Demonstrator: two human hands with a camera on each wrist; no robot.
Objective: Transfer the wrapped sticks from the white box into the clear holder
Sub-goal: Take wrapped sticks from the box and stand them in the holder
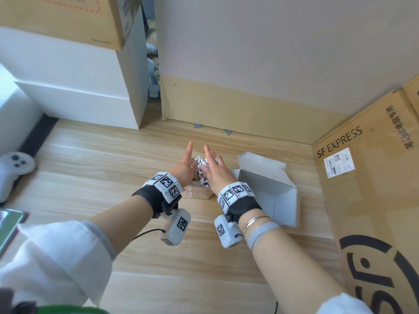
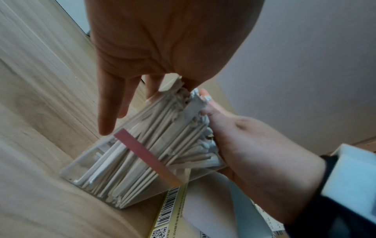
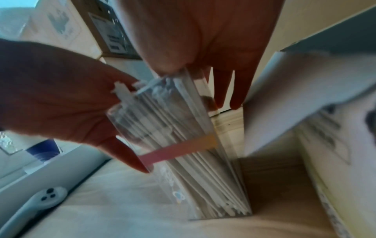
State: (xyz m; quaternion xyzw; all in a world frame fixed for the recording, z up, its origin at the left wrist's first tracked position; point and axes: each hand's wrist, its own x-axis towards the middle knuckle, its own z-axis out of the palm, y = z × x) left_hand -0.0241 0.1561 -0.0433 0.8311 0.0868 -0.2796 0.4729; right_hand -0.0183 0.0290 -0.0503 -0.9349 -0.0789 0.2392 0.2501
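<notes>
The clear holder stands on the wood surface with a pink-orange band round it and is packed with paper-wrapped sticks. My left hand presses the bundle's top from the left, fingers straight. My right hand presses it from the right, fingers also straight. In the left wrist view the sticks lean inside the holder between my left hand and right hand. The right wrist view shows the holder under my right hand. The white box lies open just right of the holder; no sticks show inside it.
A large SF Express cardboard box walls off the right side. A cardboard sheet leans on the wall behind. White furniture stands at the back left, and a white game controller lies at the far left.
</notes>
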